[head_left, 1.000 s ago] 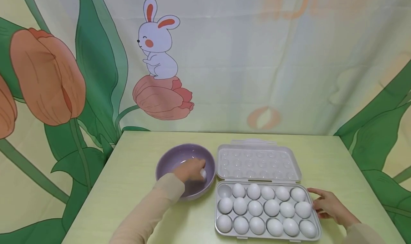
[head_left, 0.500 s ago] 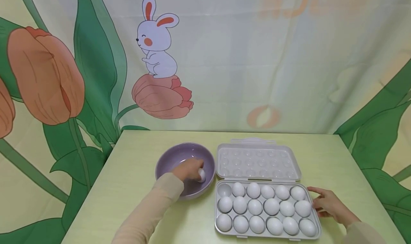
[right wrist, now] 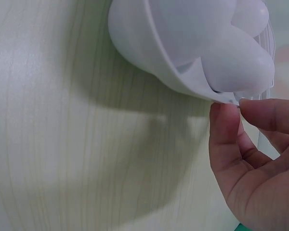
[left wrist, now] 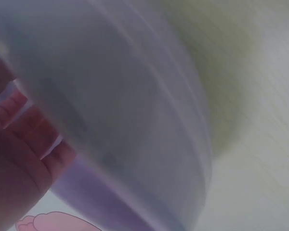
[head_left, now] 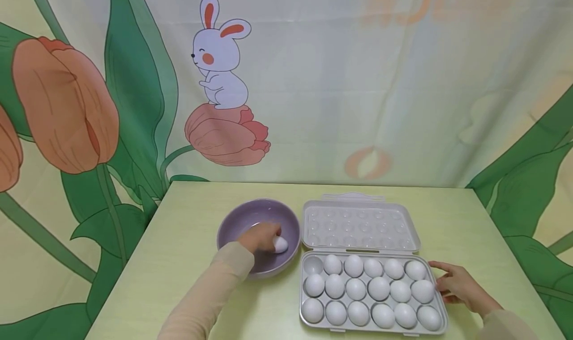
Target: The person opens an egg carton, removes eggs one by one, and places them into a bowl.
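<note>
Inside the purple bowl [head_left: 241,220], my left hand [head_left: 259,236] has its fingers curled at a white egg [head_left: 280,244]. The egg's right end sticks out beyond the fingertips; its other end is covered by them. The left wrist view shows the bowl's outer wall [left wrist: 130,106], with several fingers [left wrist: 36,130] over the rim and the egg out of sight. My right hand [head_left: 463,286] touches the right edge of the grey egg tray [head_left: 373,330]. Up close, its thumb and a fingertip meet at the tray's rim [right wrist: 183,89], beside an egg [right wrist: 241,62].
White eggs fill the tray's cups except the back-left cup [head_left: 313,266], which is bare. Its clear lid [head_left: 358,225] lies opened back behind it. The bowl stands close to the tray's left side. A printed cloth [head_left: 313,81] hangs behind the table [head_left: 183,260].
In the bowl, my left hand has drawn slightly leftward, and more of the egg shows past its fingers. The right hand and the tray stay where they were.
</note>
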Available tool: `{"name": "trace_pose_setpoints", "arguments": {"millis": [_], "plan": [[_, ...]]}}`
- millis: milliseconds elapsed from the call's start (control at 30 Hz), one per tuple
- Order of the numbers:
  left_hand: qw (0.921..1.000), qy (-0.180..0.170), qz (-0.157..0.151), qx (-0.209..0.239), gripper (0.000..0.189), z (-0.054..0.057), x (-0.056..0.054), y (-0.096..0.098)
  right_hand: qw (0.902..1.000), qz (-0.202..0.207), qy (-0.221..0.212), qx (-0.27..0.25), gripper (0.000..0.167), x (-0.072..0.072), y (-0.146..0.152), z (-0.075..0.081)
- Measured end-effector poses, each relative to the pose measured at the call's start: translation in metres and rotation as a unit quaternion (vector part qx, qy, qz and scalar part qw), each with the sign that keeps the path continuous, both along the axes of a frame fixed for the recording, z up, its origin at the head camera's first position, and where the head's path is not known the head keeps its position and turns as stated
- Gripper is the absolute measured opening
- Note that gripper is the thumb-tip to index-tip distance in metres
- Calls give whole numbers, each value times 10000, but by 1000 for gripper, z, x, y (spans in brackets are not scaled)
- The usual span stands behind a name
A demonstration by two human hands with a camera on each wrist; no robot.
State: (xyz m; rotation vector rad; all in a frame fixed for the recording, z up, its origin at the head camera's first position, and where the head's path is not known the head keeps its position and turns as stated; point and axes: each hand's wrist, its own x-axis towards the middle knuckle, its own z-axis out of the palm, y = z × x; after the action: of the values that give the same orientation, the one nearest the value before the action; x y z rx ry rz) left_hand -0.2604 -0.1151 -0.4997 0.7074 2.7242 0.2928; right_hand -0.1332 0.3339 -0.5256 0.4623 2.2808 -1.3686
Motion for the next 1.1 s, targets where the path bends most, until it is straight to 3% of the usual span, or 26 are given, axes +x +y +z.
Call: {"name": "trace_pose_setpoints", "arguments": {"millis": [400,567,867,1100], "plan": [[9999,-99,92,13,33,0,1,0,10000,-15,-36,46,65,-2,0,0],[9995,9,67,-304,40,10,4,1,9999,-70,-78,74,65,-1,0,-1],[9954,599,-671,-316,45,52,16,18,9999,-48,-68,83,67,-2,2,-2],[9853,687,-1561,-40,42,63,34,40,9998,-60,-156,109,66,-2,0,1]]}}
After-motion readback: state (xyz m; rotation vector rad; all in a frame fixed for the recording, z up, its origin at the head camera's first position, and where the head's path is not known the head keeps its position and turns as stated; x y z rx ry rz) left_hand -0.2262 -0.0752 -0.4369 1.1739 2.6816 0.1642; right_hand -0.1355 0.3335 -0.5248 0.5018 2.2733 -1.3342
